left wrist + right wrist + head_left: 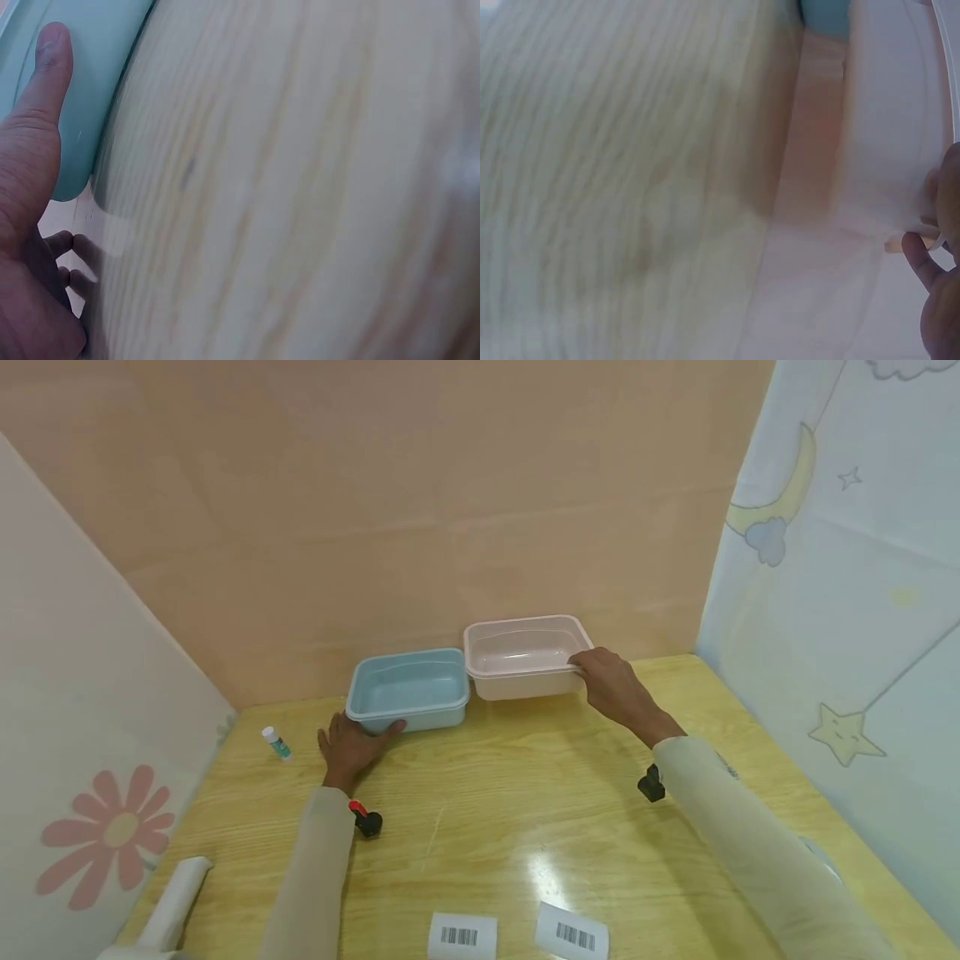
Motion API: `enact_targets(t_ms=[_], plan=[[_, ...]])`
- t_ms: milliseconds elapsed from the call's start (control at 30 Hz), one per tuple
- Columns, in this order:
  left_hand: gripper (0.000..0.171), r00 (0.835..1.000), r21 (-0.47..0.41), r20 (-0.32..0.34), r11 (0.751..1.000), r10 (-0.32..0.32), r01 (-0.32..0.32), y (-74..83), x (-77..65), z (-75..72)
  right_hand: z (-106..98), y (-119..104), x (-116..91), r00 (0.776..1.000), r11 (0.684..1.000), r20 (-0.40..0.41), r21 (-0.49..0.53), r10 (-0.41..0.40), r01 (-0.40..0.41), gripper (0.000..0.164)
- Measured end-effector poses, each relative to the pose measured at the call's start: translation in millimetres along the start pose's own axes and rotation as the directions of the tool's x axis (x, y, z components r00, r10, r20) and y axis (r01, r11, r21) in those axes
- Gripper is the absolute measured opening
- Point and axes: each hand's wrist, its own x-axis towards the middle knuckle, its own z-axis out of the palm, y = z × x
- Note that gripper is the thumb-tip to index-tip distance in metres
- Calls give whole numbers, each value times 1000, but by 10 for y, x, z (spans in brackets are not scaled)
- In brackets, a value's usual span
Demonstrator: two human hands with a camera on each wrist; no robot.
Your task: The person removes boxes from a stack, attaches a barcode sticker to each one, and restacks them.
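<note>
A light blue plastic basin (411,720) stands on the table near its back edge. My left hand (351,747) is at the basin's front left corner; its straight thumb (54,71) lies along the basin wall, and the other fingers are spread beside it. To the right, a pale pink basin (528,685) appears raised off the table, its left end close against the blue one. My right hand (611,685) grips the rim at its front right corner. The right wrist view shows the pink wall (896,112) with fingers at the rim. Both basins look bare inside.
A glue stick (277,743) lies left of the blue basin. Two white barcode labels (462,935) (572,933) lie at the table's front. A white object (176,902) is at the front left. Fabric-covered walls (450,527) bound the table's back and sides.
</note>
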Motion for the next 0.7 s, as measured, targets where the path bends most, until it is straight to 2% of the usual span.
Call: enact_targets(t_ms=[167,433,700], plan=[[103,1000,4,-3,1000,-6,6,24,3,11,55,123,-144,999,1000,26,18,24,-24,17],[102,999,-6,-26,1000,28,-29,36,52,76,179,284,-322,998,999,47,31,36,-37,16],[107,1000,10,-12,1000,20,-20,16,122,173,181,348,-390,999,1000,30,3,-17,17,17]])
